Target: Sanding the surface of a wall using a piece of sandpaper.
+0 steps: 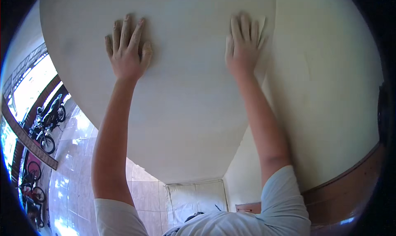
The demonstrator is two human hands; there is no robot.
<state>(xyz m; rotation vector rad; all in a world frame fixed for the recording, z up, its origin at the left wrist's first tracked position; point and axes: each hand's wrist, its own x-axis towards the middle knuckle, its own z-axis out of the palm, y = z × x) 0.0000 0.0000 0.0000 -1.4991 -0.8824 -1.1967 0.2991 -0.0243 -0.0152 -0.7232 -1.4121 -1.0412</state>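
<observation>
Both my arms reach up and forward to a smooth off-white wall. My left hand lies against it with fingers spread and thumb out; it holds nothing, and its fingers look dusty. My right hand presses on the same wall close to the inside corner, its fingers stretched and slightly blurred. A piece of pale paper sticks out between the outer fingers of that hand. The rest of the piece is hidden under the hand, and its exact kind cannot be made out.
A cream side wall meets the off-white one at my right, above a brown band. Down left stretches shiny tiled floor, with a motorcycle, a bicycle and a metal railing. A white padded cloth lies below.
</observation>
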